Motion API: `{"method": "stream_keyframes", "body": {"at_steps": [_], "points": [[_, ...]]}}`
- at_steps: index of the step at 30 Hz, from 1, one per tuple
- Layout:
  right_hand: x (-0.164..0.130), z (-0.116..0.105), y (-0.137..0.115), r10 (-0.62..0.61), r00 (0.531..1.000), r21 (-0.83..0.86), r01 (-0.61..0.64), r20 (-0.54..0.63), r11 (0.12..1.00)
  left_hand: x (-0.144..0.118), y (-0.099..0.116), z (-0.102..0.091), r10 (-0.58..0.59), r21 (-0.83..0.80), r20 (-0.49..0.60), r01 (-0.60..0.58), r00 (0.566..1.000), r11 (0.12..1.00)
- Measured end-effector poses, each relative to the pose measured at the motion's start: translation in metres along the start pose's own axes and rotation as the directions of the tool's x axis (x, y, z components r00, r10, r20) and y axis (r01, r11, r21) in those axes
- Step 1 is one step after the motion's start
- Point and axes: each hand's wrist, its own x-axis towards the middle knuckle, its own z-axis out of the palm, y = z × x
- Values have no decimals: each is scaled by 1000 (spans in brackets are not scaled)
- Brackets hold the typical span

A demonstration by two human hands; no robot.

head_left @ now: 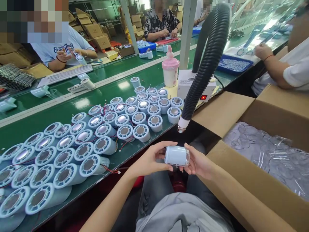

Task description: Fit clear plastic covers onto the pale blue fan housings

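One pale-blue cylinder [175, 156] | long axis crosswise, clear end [187, 157] rightward | left fingers [166, 144], right fingers [191, 168] pinching it

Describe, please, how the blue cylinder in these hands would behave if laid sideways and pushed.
The blue cylinder would probably roll, because its side is round. It seems stiff: no dent shows between the left hand and the right hand. Its shiny surface may be slightly slippery.

Pale-blue cylinder [175, 156]; green worktop [59, 111]; black hose [208, 66]; pink-and-white cup [170, 72].
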Motion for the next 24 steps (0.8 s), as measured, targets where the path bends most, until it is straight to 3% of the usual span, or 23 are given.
{"method": "stream_keyframes", "body": {"at_steps": [3, 5, 6, 8, 9, 10, 11, 12, 15, 17, 19, 22, 24], "points": [[-14, 5, 8, -1, 999, -111, 5, 37, 994, -20, 10, 11, -36, -49, -55, 33, 998, 998], [-26, 5, 14, -221, 974, -305, 226, 51, 925, -31, 14, 17, -63, -128, -83, 52, 994, 990], [-32, 5, 17, -381, 921, -431, 378, 84, 820, -35, 15, 19, -74, -174, -88, 57, 993, 983], [-42, 3, 20, -638, 727, -629, 625, 254, 462, -41, 15, 22, -95, -250, -74, 74, 993, 965], [-47, 2, 22, -688, 633, -675, 683, 356, 279, -44, 15, 23, -105, -269, -63, 84, 992, 960], [-50, 2, 23, -694, 573, -691, 707, 437, 149, -45, 15, 23, -111, -266, -52, 94, 992, 959], [-53, 2, 24, -682, 555, -690, 717, 476, 101, -47, 15, 24, -107, -242, -47, 93, 993, 966], [-55, 3, 25, -667, 579, -677, 721, 468, 150, -48, 15, 24, -87, -202, -50, 75, 995, 976], [-58, 5, 27, -555, 771, -489, 632, 313, 601, -49, 16, 24, 30, -95, -57, -35, 998, 995], [-59, 5, 27, -467, 842, -323, 536, 270, 780, -51, 17, 23, 57, -99, -46, -61, 997, 993], [-59, 2, 28, -441, 860, -315, 506, 256, 803, -52, 17, 23, 17, -152, -26, -20, 1000, 988], [-58, 1, 29, -452, 867, -454, 495, 209, 741, -53, 12, 23, -59, -254, 11, 60, 998, 965], [-56, 7, 30, -431, 890, -486, 447, 152, 751, -50, 5, 25, -94, -313, 26, 98, 995, 945]]}}
